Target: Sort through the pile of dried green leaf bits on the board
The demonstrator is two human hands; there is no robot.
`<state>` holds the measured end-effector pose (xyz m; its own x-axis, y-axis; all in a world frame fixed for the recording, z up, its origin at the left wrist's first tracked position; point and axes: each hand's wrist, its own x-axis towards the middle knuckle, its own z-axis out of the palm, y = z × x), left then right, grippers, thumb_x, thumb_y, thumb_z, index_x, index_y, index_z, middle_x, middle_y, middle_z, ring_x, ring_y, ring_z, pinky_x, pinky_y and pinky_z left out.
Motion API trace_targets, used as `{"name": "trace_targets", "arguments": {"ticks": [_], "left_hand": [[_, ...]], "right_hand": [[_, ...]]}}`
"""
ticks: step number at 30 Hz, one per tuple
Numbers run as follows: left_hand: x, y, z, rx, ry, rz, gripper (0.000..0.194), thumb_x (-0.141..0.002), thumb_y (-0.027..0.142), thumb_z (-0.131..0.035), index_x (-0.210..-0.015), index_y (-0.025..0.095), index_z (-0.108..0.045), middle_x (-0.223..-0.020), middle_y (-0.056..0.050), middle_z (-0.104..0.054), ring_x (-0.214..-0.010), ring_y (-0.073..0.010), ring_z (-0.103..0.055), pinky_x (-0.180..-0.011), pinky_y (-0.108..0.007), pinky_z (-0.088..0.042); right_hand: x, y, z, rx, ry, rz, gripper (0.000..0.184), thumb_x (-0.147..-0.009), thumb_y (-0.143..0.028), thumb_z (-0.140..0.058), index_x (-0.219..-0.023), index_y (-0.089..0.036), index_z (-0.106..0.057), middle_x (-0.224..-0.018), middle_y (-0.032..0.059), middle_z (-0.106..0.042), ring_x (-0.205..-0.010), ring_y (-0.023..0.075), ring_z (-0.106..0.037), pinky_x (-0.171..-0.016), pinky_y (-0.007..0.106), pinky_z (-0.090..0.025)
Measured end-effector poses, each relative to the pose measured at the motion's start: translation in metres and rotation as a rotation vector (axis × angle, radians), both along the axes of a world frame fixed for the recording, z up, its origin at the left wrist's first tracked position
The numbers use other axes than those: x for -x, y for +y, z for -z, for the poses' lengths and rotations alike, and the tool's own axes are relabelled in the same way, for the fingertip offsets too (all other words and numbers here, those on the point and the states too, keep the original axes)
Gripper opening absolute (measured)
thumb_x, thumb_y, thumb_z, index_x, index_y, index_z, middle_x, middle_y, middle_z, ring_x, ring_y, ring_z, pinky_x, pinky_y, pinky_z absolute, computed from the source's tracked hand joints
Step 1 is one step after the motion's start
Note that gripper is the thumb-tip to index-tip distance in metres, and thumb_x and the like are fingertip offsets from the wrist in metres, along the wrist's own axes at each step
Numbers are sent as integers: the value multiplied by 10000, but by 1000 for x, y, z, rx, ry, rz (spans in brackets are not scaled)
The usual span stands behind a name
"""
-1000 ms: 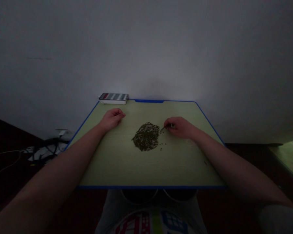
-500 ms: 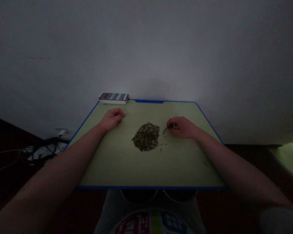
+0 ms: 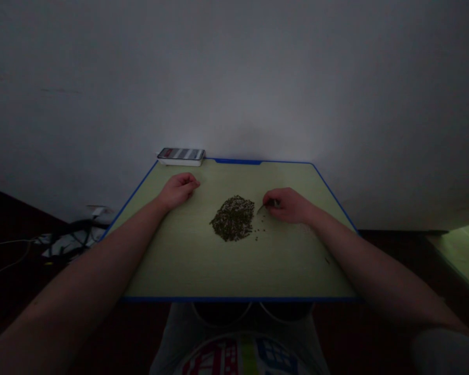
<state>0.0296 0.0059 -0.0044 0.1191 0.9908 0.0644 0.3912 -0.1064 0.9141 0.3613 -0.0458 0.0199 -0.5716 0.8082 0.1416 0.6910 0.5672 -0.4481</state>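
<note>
A pile of small greenish-brown beans (image 3: 232,221), like mung beans, lies in the middle of the table (image 3: 234,271). Just right of the pile, my right hand (image 3: 287,204) pinches slim tweezers (image 3: 260,209), mostly hidden by the fingers. Their thin tip points down-left, close to the pile's right edge. A few loose beans (image 3: 257,238) lie between the pile and this hand. My left hand (image 3: 179,190) rests on the tabletop left of the pile, fingers curled in, with nothing visible in it.
At the table's back left corner, a phone (image 3: 182,153) lies on a white box (image 3: 180,162). A pale wall (image 3: 234,78) stands behind the table. Cables (image 3: 74,229) and a plug hang at the left. A small dark sliver (image 3: 327,260) lies near my right forearm.
My right hand has moved slightly left with the tweezers, bringing their tip nearer the pile. My left hand stays in place; the view has shifted a little.
</note>
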Motion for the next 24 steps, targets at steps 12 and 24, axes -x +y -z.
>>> {"name": "trace_targets", "arguments": {"ticks": [12, 24], "left_hand": [[-1, 0, -1, 10, 1, -4, 203, -674, 350, -587, -636, 185, -476, -425, 73, -408, -381, -67, -364, -412, -214, -264], [0, -1, -1, 0, 19, -4, 213, -685, 360, -586, -639, 181, -480, -428, 68, -428, -375, -65, -358, -412, -210, -275]], "right_hand": [[-1, 1, 3, -4, 37, -26, 167, -679, -132, -524, -796, -181, -633, -714, 4, -624, -641, 124, -542, -615, 237, -402], [-10, 12, 6, -121, 103, -23, 198, -674, -109, -501, -800, -181, -635, -811, 46, -651, -788, 178, -588, -760, 309, -441]]}}
